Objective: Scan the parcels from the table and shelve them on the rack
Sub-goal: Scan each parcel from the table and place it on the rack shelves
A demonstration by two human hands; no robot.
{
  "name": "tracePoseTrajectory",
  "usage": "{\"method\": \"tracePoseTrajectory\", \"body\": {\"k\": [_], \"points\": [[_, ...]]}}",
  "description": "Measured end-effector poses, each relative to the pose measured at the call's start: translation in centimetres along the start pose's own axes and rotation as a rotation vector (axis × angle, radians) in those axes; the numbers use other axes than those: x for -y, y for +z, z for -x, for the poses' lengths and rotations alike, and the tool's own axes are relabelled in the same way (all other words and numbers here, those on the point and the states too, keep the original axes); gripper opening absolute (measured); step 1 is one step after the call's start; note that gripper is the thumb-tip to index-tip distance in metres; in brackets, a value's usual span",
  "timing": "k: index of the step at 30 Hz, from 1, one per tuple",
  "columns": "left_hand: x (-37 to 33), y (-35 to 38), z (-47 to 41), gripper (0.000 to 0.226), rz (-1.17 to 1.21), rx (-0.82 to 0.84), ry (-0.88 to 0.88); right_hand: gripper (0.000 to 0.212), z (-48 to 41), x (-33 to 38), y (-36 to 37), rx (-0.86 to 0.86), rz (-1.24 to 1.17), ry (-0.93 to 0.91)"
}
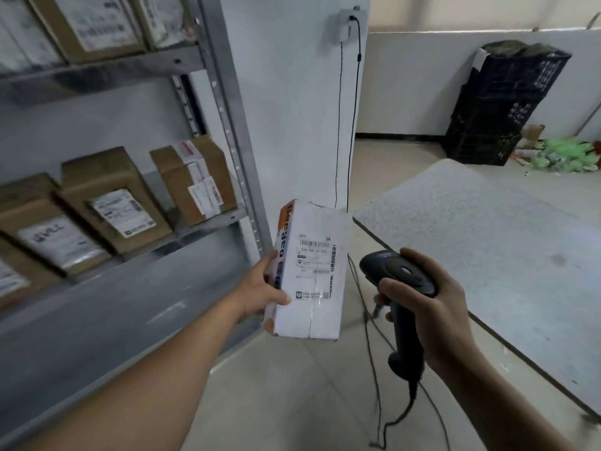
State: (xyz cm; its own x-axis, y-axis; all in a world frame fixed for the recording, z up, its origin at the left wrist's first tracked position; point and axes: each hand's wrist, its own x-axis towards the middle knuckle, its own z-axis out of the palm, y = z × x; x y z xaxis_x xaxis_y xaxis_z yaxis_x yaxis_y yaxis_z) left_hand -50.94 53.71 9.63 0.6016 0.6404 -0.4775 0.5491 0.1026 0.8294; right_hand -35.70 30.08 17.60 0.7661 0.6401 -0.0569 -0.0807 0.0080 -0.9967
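White carton parcel [313, 278], likely light and stiff: left hand [260, 292] is gripping its long edge beside the rack [227, 92], right hand [434, 309] is clasping the barcode scanner [401, 275].

A white pillar [292, 109] carries a socket [346, 26] high up, with a black cable [338, 125] hanging from it. Just left of the pillar stands a grey metal rack [224, 92]. To its right, black crates [500, 102] are stacked against a pale wall [416, 79], with beige floor [292, 402] below.
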Motion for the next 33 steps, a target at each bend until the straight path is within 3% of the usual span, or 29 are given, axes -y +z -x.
{"method": "tracePoseTrajectory", "body": {"k": [13,23,33], "points": [[4.0,-6.7,0.3,0.115,-0.369,-0.082,-0.093,0.066,-1.4,-4.8,4.3,0.11,-0.012,0.165],[12.0,-15.2,-6.0,0.123,-0.719,-0.068,-0.162,0.061,-1.5,-10.8,11.9,0.061,0.048,0.202],[19.8,-24.0,-15.9,0.094,-1.054,-0.057,-0.16,0.062,-4.2,-19.0,22.1,-0.115,0.055,0.221]]}}
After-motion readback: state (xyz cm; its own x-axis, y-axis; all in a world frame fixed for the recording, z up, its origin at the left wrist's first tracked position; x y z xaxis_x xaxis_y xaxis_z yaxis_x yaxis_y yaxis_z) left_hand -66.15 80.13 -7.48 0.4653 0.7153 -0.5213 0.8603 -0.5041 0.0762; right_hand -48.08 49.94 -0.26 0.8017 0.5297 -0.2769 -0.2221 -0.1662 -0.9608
